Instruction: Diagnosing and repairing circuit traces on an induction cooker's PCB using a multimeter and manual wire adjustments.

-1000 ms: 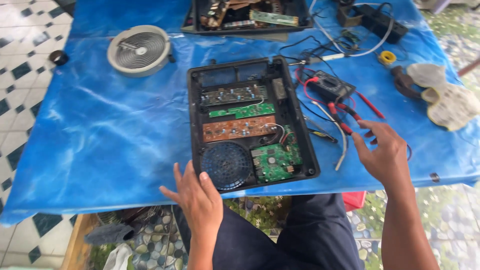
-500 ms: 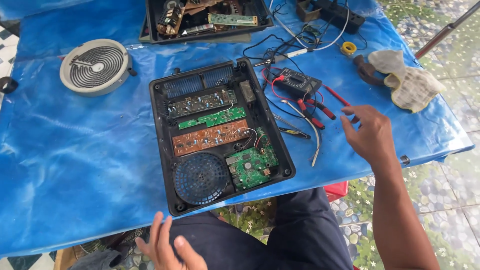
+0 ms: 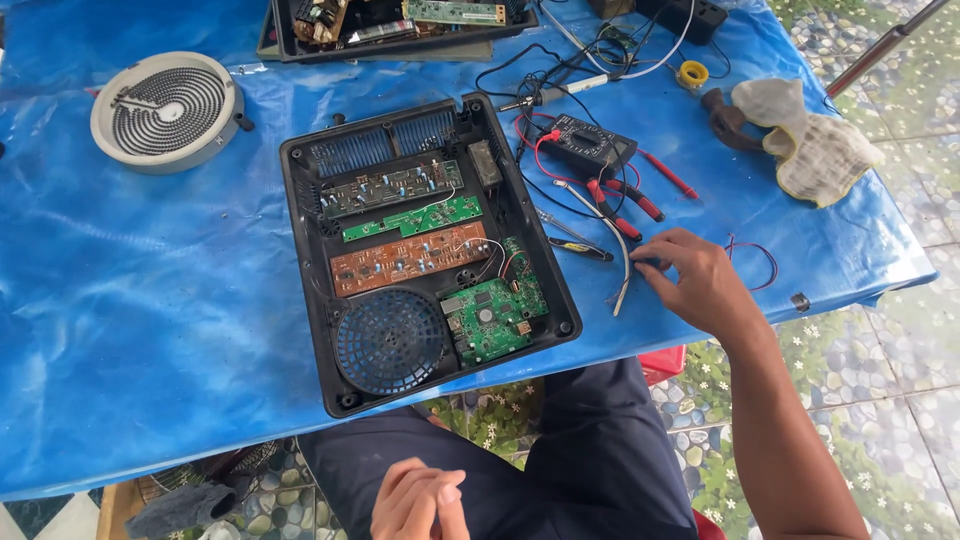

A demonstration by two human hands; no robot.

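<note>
Tweezers (image 3: 622,262) under right hand (image 3: 700,285) fingertips; on blue tarp (image 3: 150,300)
Right hand fingers spread loose, clamped on nothing; left hand (image 3: 415,500) curled empty over lap; opened black appliance case (image 3: 425,250) with circuit boards between the hands; multimeter (image 3: 590,148) and red-handled pliers (image 3: 620,200) just beyond right hand

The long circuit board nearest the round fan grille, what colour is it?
The long circuit board is orange-brown, seen in the head view.
</note>
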